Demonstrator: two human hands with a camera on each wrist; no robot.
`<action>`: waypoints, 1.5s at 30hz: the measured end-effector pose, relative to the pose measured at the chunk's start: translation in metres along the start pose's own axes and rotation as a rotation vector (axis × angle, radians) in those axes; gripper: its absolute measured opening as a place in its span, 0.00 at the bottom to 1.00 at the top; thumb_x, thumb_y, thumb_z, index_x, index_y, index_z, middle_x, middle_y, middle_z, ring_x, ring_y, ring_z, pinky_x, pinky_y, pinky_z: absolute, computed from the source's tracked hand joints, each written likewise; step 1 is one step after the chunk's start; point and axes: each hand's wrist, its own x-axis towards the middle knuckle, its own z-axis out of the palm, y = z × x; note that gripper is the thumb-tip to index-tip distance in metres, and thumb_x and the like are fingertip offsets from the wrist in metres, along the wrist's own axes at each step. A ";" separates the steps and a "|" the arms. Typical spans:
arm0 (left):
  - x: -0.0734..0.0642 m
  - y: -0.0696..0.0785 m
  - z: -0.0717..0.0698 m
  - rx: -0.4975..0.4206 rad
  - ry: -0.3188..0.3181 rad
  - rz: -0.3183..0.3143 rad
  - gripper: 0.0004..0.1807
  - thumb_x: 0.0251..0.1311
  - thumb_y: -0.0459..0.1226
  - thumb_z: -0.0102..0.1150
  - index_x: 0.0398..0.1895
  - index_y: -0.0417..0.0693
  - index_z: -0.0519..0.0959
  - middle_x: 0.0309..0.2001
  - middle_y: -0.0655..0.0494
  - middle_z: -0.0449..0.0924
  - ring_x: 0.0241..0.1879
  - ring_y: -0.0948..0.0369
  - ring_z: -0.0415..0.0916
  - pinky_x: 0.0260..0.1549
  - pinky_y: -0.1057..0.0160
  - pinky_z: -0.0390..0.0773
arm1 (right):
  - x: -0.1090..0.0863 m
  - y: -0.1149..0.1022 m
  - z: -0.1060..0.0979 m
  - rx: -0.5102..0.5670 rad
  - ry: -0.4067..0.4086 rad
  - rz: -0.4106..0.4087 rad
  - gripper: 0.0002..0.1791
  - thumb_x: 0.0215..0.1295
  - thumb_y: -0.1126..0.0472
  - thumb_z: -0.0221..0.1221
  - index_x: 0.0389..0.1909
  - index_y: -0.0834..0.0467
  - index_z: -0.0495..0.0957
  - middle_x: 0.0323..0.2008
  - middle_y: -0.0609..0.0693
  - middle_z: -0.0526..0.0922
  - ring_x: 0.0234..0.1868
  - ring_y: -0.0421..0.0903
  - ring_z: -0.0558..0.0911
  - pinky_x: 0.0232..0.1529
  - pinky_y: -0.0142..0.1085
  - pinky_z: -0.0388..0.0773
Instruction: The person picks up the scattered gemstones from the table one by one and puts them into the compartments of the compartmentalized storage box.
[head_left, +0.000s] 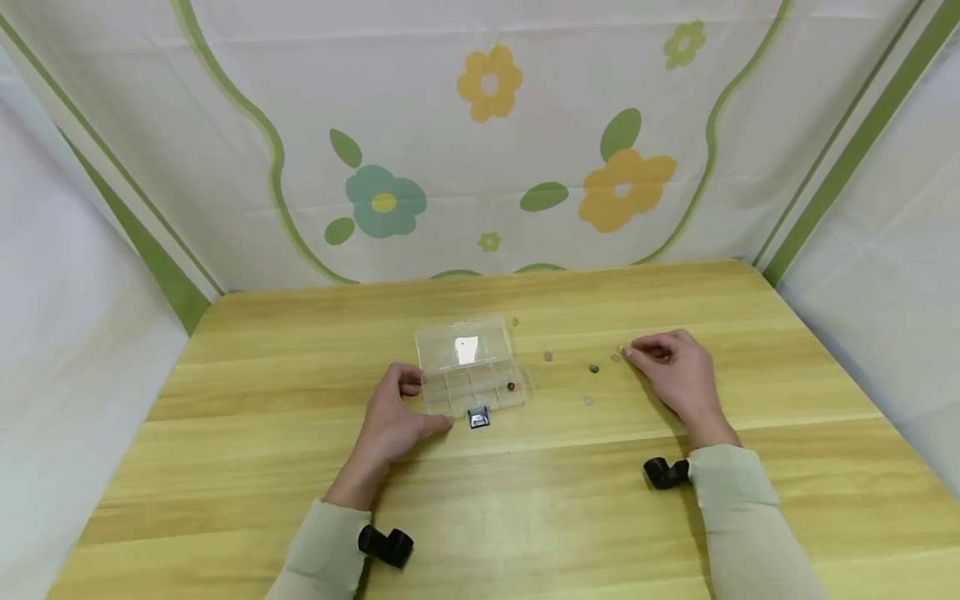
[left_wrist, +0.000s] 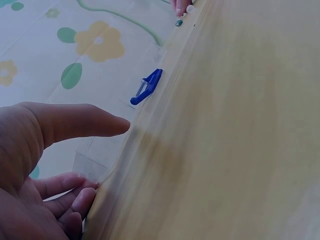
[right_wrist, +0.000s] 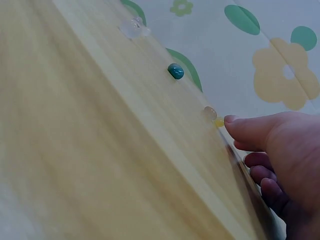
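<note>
A clear plastic compartment box (head_left: 459,403) lies on the table with its lid (head_left: 435,343) folded back. My left hand (head_left: 395,421) holds its near left corner, thumb along the front edge and fingers at the side. Beside the thumb, a blue latch (head_left: 478,417) shows on the front edge. One right compartment contains a reddish-brown bead (head_left: 511,386). Over on the right, my right hand (head_left: 681,379) pinches a small yellow bead (right_wrist: 218,122) between thumb and forefinger, close to the tabletop. A pale clear bead (right_wrist: 210,113) lies right by those fingertips.
Between box and right hand lie a dark green bead (head_left: 594,368), a clear bead (head_left: 588,401) and a pale translucent piece (head_left: 548,355). Another small bead (head_left: 515,322) sits behind the box. A flowered cloth (head_left: 450,167) hangs along the table's back edge.
</note>
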 end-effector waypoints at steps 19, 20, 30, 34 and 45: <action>0.001 0.000 0.001 -0.008 0.000 0.002 0.42 0.45 0.32 0.85 0.65 0.44 0.72 0.62 0.44 0.76 0.64 0.47 0.72 0.66 0.45 0.74 | 0.002 -0.001 0.003 -0.014 -0.007 0.000 0.19 0.75 0.48 0.67 0.53 0.59 0.89 0.51 0.59 0.81 0.50 0.55 0.81 0.50 0.43 0.75; 0.001 0.000 0.001 -0.009 -0.001 0.001 0.43 0.45 0.32 0.85 0.65 0.44 0.72 0.62 0.44 0.76 0.64 0.47 0.72 0.66 0.45 0.73 | 0.002 -0.001 0.003 -0.014 -0.006 0.000 0.19 0.74 0.48 0.67 0.52 0.59 0.89 0.51 0.59 0.81 0.50 0.55 0.81 0.50 0.43 0.75; 0.000 0.000 0.002 0.007 0.008 -0.001 0.42 0.44 0.31 0.85 0.64 0.44 0.72 0.61 0.43 0.76 0.64 0.47 0.72 0.66 0.45 0.74 | 0.002 -0.001 0.005 -0.009 0.004 -0.008 0.14 0.74 0.51 0.69 0.48 0.58 0.90 0.49 0.57 0.83 0.48 0.52 0.81 0.48 0.40 0.75; -0.001 0.000 0.002 0.006 0.011 -0.003 0.42 0.44 0.31 0.85 0.65 0.44 0.72 0.61 0.43 0.76 0.64 0.46 0.72 0.65 0.45 0.74 | 0.003 -0.001 0.005 0.000 -0.002 -0.018 0.15 0.74 0.52 0.68 0.50 0.58 0.89 0.49 0.57 0.83 0.49 0.52 0.81 0.49 0.39 0.76; -0.001 0.001 0.002 0.012 0.016 -0.002 0.42 0.44 0.31 0.85 0.64 0.44 0.72 0.61 0.43 0.76 0.63 0.46 0.73 0.65 0.45 0.74 | 0.003 -0.004 0.006 0.011 -0.023 -0.044 0.14 0.74 0.53 0.68 0.53 0.58 0.89 0.51 0.58 0.84 0.49 0.53 0.82 0.50 0.41 0.77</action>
